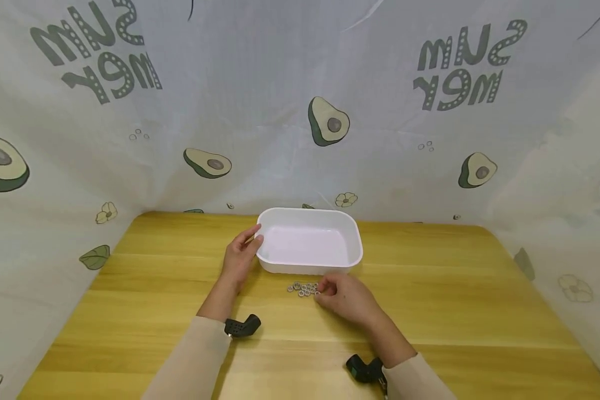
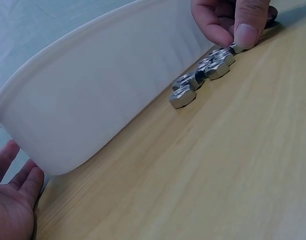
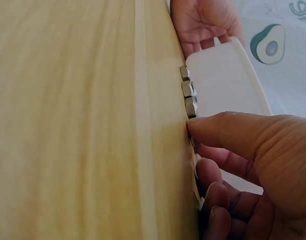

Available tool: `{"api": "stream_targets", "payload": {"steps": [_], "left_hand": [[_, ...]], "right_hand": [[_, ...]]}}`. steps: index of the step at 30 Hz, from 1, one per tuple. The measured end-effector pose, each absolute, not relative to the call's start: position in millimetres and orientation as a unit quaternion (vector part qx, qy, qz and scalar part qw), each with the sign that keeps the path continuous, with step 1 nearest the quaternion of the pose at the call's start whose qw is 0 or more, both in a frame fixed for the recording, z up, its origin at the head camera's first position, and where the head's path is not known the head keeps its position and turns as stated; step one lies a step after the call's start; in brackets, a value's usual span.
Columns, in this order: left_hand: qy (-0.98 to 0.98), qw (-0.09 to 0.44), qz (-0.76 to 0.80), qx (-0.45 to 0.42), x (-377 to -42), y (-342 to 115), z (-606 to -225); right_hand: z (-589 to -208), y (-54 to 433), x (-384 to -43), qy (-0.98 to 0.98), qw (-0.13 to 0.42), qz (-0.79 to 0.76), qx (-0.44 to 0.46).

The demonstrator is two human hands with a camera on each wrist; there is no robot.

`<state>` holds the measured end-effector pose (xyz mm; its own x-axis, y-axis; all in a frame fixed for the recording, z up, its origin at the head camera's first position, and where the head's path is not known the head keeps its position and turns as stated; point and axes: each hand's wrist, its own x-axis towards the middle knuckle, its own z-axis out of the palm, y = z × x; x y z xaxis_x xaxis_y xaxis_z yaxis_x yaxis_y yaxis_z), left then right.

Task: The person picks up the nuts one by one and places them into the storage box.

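Note:
A white plastic tub (image 1: 307,269) stands on the wooden table. My left hand (image 1: 240,258) holds its left end, with thumb and fingertips at the rim and, in the left wrist view, other fingers (image 2: 31,182) against the lower corner. In front of the tub lies a small cluster of metal hex nuts (image 1: 304,288), several of them close together. My right hand (image 1: 347,297) is at the cluster's right end, its thumb and index finger pinching a nut (image 3: 195,141). Its other fingers are curled below, as the right wrist view shows.
The wooden table (image 1: 430,289) extends to both sides of the tub. Behind it hangs a pale cloth (image 1: 260,139) printed with avocados and lettering. Black wrist devices sit at the left cuff (image 1: 242,326) and right cuff (image 1: 364,369).

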<state>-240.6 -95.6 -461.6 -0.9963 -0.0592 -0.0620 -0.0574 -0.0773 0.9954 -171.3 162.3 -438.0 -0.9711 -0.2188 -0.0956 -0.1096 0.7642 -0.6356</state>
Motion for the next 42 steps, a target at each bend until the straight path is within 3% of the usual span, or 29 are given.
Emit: {"api": "stream_targets", "payload": {"steps": [9,21,33,42], "left_hand": [[-0.68,-0.01,-0.731,0.047,-235,-94,-464],[-0.677,0.001,-0.735,0.04,-235,-93,-459],[-0.675,0.008,-0.737,0.045,-237,-95,-458],[-0.674,0.008,-0.737,0.05,-240,-96,-458]], "right_hand": [[-441,167,-165,0.935,0.087,-0.324,-0.11],[-409,173,-163,0.932,0.088,-0.341,-0.092],[-387,171,-164,0.938,0.013,-0.338,-0.077],[-371,169,-190,0.946,-0.039,-0.307,-0.097]]}}
